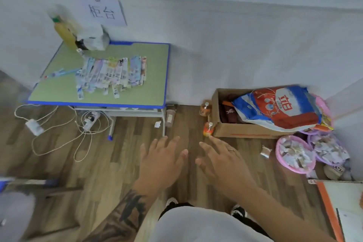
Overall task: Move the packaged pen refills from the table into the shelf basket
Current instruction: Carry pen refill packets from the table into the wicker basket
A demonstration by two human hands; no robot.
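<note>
Several packaged pen refills [112, 73] lie fanned in a loose pile on the small green table [59, 90] with a blue edge, at the upper left. My left hand [163, 161] and my right hand [222, 161] hover side by side over the wooden floor, well short of the table, palms down with fingers spread, holding nothing. No shelf basket shows in this view.
A yellow bottle [63, 31] and a white bag [94, 37] stand at the table's back. Cables and a power strip [89, 122] lie beneath it. A cardboard box [245, 129] with a red-blue bag, two small orange bottles [208, 128] and pink baskets [294, 155] crowd the right.
</note>
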